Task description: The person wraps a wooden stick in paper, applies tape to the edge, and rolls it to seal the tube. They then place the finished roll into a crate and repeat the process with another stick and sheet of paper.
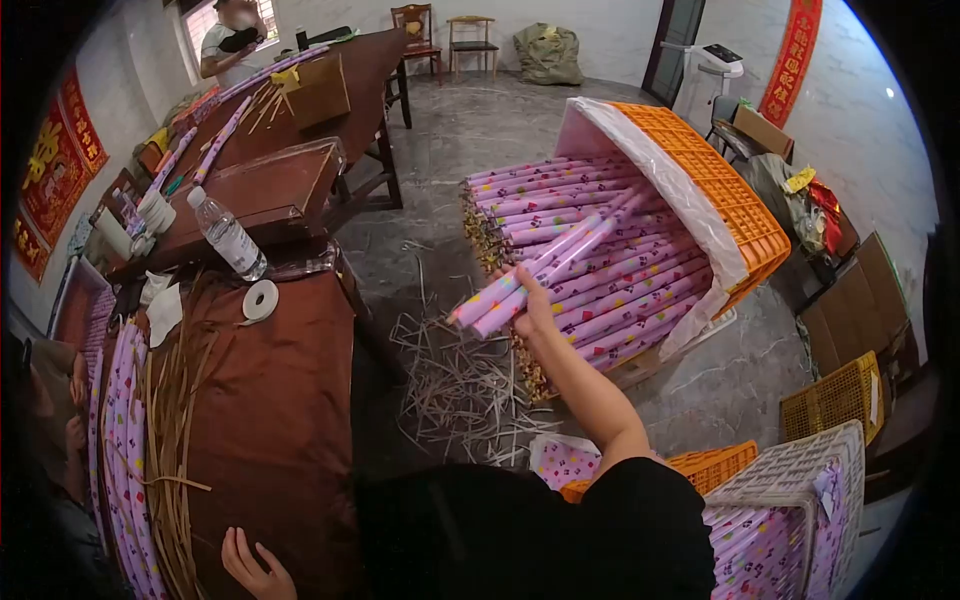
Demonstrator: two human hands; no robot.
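Note:
My right hand (533,303) is closed around a couple of pink patterned tubes (560,255), held above a large stack of similar tubes (630,290) that lies in front of a tipped orange crate (700,170) with a white plastic liner. My left hand (255,567) rests at the near edge of the brown-covered table (280,400), its fingers apart and holding nothing. Left of it on the table lie long brown strips (180,420) and a row of pink tubes (127,440).
A water bottle (228,235) and a white tape roll (260,301) sit on the left tables. Shredded strips (460,390) litter the floor. A white crate (840,470) stands at lower right. One person (235,45) is at the back; another's hands (77,400) show at far left.

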